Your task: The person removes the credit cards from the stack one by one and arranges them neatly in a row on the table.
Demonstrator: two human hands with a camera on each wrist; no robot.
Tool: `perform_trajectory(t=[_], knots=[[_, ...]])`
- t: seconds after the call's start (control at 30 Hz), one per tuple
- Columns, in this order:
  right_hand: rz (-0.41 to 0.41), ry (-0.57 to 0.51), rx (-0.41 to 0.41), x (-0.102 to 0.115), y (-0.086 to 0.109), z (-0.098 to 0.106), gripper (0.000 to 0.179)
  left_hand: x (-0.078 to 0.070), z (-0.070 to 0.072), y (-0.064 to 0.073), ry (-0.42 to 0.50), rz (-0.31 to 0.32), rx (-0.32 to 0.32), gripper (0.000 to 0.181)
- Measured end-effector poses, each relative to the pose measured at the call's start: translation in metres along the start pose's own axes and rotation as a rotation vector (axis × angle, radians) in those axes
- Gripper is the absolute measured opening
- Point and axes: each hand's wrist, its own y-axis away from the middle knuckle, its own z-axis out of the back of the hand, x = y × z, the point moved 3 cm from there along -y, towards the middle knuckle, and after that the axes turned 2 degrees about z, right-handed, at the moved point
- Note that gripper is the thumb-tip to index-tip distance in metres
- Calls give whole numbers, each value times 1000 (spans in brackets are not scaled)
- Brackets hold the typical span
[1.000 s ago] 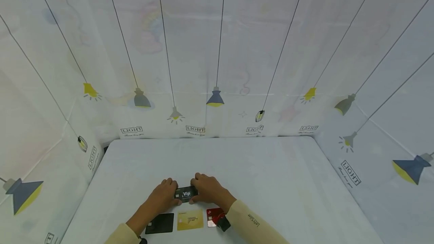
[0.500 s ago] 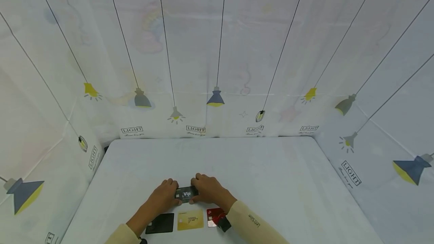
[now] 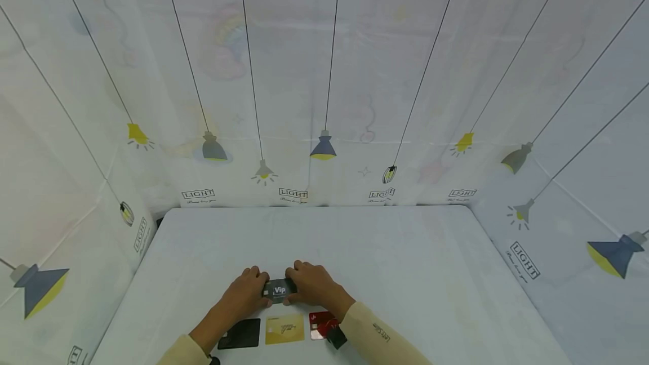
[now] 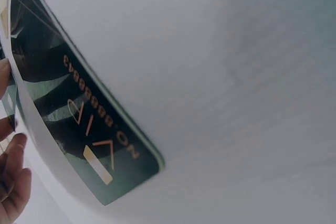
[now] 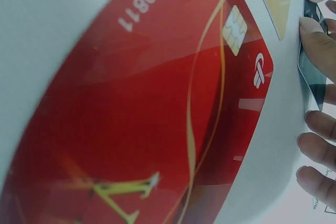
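Observation:
A dark grey card marked "Vip" (image 3: 280, 290) is held between both hands, a little beyond a row of three cards. My left hand (image 3: 247, 292) grips its left end, and my right hand (image 3: 310, 284) grips its right end with thumb and fingers. Nearer me lie a black card (image 3: 242, 333), partly under the left wrist, a gold card (image 3: 285, 329), and a red card (image 3: 318, 320), partly covered by the right wrist's camera. The left wrist view shows the black card (image 4: 79, 98) close up; the right wrist view is filled by the red card (image 5: 152, 93).
The white table (image 3: 405, 275) extends beyond the hands and to both sides. Behind and beside it hang white cloth walls (image 3: 284, 100) printed with lamps and the word LIGHT.
Both hands keep their grip on the Vip card in nearly the same spot. Its surface looks slightly paler now, and the head view has shifted a little.

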Motion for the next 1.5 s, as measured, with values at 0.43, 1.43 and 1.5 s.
perform_trajectory(t=[0.43,1.43,1.5], knots=[[-11,-36,24,-1,-1,-1,55,-3,1,1,28,-6,20,51],[11,-63,4,-6,5,0,48,-17,11,4,-50,-88,-89,62],[13,-57,2,-7,6,2,50,-19,13,4,-52,-90,-92,63]])
